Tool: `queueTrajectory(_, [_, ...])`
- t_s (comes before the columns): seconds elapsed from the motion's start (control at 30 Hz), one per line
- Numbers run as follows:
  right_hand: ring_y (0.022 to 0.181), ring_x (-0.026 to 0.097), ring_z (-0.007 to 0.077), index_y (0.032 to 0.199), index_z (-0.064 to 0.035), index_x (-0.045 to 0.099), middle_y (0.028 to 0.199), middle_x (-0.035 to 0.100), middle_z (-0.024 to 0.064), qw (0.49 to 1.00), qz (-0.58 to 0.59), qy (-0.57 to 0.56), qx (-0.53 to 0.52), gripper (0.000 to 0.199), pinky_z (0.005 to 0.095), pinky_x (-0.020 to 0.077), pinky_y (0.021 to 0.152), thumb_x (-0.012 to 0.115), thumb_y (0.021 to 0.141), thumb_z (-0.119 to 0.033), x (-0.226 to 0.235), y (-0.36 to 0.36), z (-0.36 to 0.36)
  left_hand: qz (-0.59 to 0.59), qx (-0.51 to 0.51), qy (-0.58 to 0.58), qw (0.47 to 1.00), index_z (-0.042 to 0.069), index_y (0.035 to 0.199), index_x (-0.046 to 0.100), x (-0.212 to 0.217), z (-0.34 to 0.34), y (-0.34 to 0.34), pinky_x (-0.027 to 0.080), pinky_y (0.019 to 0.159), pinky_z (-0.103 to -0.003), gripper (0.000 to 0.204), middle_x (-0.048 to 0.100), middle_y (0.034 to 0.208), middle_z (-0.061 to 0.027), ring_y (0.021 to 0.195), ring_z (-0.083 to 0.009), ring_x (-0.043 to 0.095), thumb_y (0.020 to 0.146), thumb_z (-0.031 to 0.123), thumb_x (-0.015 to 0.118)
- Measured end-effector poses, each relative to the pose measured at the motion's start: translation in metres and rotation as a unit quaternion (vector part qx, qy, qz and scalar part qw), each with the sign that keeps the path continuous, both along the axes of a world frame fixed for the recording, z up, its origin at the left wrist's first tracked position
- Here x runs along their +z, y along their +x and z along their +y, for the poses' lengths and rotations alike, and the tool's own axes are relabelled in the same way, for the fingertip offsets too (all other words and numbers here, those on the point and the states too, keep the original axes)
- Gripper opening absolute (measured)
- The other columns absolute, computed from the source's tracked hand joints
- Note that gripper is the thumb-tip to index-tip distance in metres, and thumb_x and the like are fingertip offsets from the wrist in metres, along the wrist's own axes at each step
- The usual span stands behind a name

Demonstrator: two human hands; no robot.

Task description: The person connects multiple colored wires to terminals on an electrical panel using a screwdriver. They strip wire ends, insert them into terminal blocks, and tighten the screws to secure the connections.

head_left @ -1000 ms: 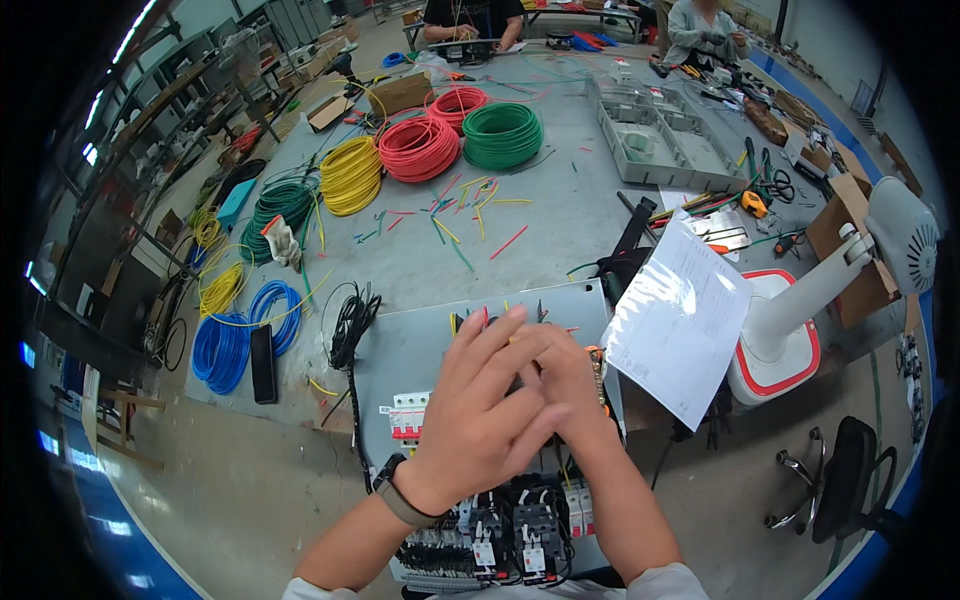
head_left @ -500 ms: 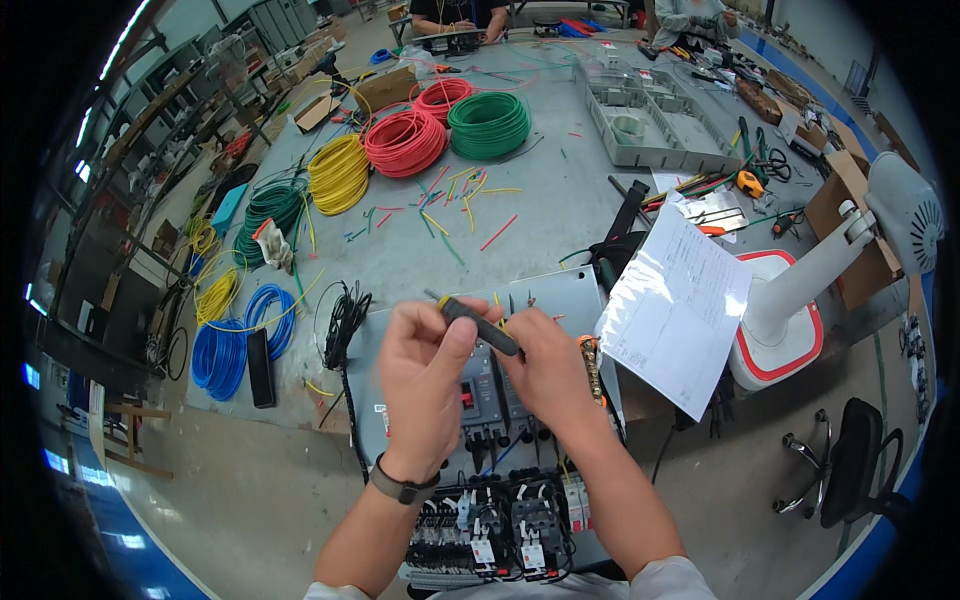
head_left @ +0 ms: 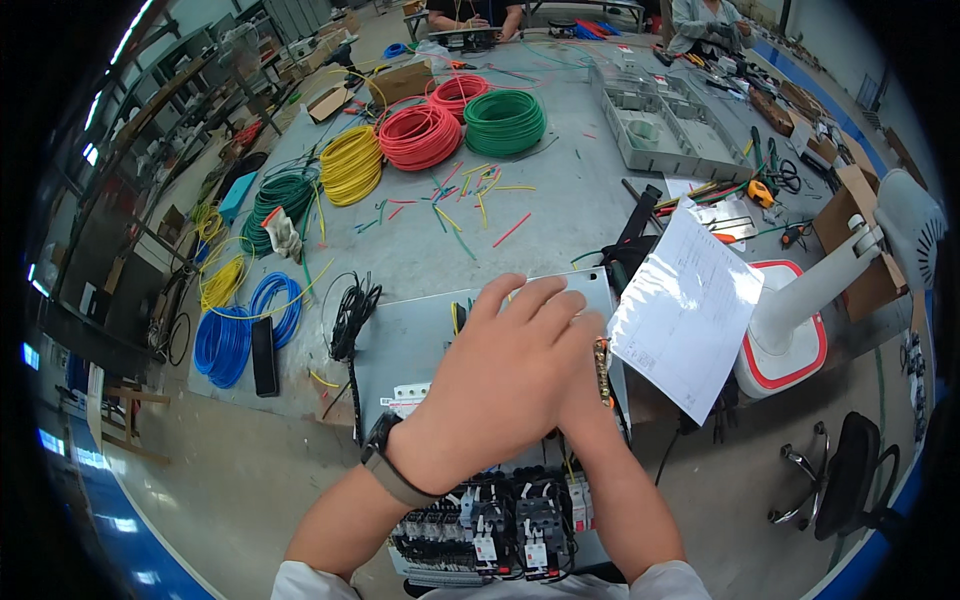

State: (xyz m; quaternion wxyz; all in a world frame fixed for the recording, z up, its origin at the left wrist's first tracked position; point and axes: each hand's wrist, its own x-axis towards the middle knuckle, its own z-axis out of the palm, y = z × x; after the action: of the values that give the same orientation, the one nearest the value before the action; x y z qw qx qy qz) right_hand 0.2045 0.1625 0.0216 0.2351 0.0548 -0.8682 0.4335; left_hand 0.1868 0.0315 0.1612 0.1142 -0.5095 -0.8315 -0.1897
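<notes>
My left hand (head_left: pixel 505 375) reaches across in front of my right hand (head_left: pixel 588 408), back of the hand up. Its fingers are bent and spread apart; its thumb and palm are out of sight. The fingers of my right hand are hidden behind it, so what they grip, if anything, does not show. No screwdriver can be made out now. Below both hands lies a grey metal panel (head_left: pixel 400 345) with a white terminal or breaker part (head_left: pixel 405 397). Black contactors (head_left: pixel 540 520) with wiring fill its near end. Yellow-green wires (head_left: pixel 457 317) show beside my left hand.
Coils of red (head_left: pixel 420 137), green (head_left: pixel 505 123), yellow (head_left: pixel 351 166) and blue wire (head_left: pixel 222 347) lie on the table. A black phone (head_left: pixel 263 357) is by the blue coil. At right are a sheet in clear film (head_left: pixel 685 310) and a white fan (head_left: pixel 785 340). People work at the far end.
My left hand has turned over and moved right, across my right hand. The dark screwdriver that was visible between my hands has gone from sight. The view has shifted slightly.
</notes>
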Motion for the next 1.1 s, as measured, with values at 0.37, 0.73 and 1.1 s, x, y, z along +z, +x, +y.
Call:
queueTrajectory(0.37, [0.092, 0.07, 0.0361, 0.095, -0.0033, 0.071, 0.094, 0.069, 0.012, 0.999, 0.021, -0.041, 0.021, 0.016, 0.0466, 0.0559, 0.08, 0.085, 0.086, -0.005, 0.002, -0.008, -0.003, -0.166, 0.033, 0.367, 0.914, 0.003, 0.129, 0.067, -0.066, -0.05, 0.019, 0.045, 0.124, -0.055, 0.041, 0.06, 0.158, -0.0222, 0.152, -0.0414, 0.054, 0.096, 0.017, 0.088])
queueTrajectory(0.73, [0.103, 0.07, 0.0407, 0.107, -0.0035, 0.072, 0.104, 0.072, 0.0154, 0.997, 0.021, -0.012, 0.067, 0.011, 0.0524, 0.0545, 0.089, 0.074, 0.096, -0.007, 0.005, -0.002, 0.004, -0.53, -0.023, 0.456, 0.715, -0.001, 0.148, 0.054, -0.066, -0.05, -0.023, 0.048, 0.121, -0.05, 0.047, 0.078, 0.125, -0.0186, 0.125, -0.03, 0.073, 0.111, 0.022, 0.072])
queueTrajectory(1.1, [0.114, 0.071, 0.0437, 0.112, -0.0027, 0.073, 0.112, 0.076, 0.0179, 0.996, -0.023, -0.073, 0.036, 0.015, 0.0527, 0.0551, 0.097, 0.071, 0.098, -0.008, -0.003, -0.001, -0.001, -0.315, 0.064, 0.034, 0.946, 0.002, 0.117, 0.076, -0.001, 0.002, -0.032, 0.052, 0.087, -0.036, 0.026, 0.067, 0.085, -0.0109, 0.087, -0.0241, 0.069, 0.107, 0.025, 0.071])
